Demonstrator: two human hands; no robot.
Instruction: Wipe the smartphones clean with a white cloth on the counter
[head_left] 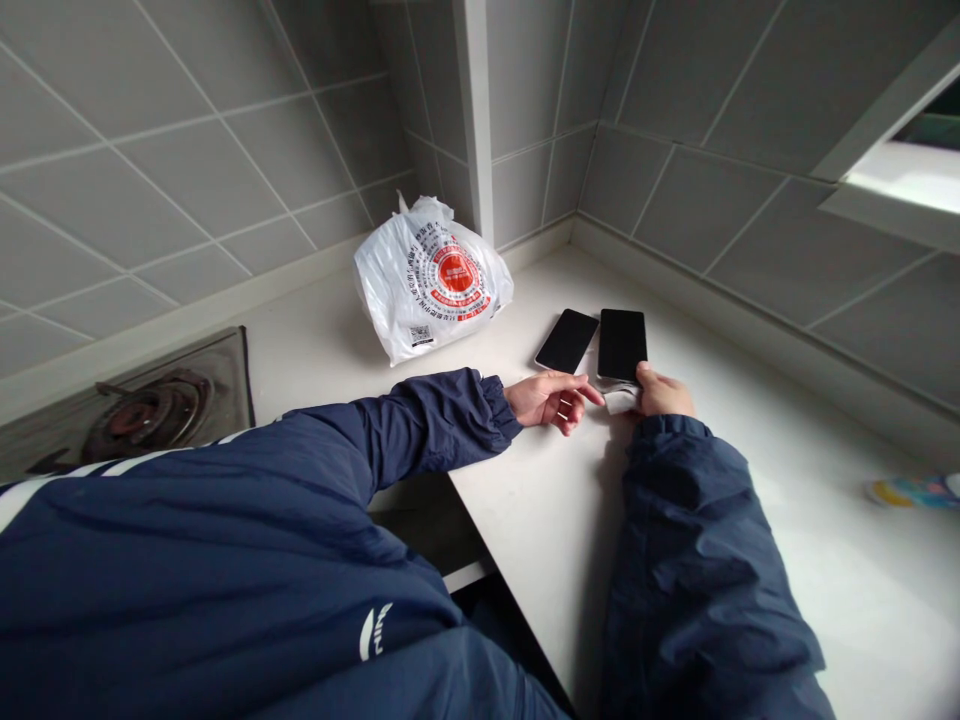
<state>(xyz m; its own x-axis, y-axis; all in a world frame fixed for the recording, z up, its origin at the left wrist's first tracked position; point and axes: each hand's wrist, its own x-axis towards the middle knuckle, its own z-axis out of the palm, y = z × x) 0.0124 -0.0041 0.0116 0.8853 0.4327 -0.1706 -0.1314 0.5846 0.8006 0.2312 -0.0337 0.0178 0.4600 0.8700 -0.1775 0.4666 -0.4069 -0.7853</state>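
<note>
Two flat, black-faced phones lie near the corner of the white counter [525,510]. My right hand [666,393] grips the right phone [622,343] at its lower right corner, thumb on top and the other fingers hidden beneath. A crumpled whitish piece [621,399], paper or cloth, sticks out below that phone beside my right hand. Just left of it, my left hand [553,400] has its fingers apart and loosely bent, the index fingertip near the whitish piece. The left phone [568,341] lies tilted, a pale edge showing at its lower right.
A white plastic bag [433,280] with red and black print stands against the back wall. A gas stove [142,405] is at the left. A small colourful blurred item [915,490] lies at the right edge. Below the counter is a dark opening [431,520].
</note>
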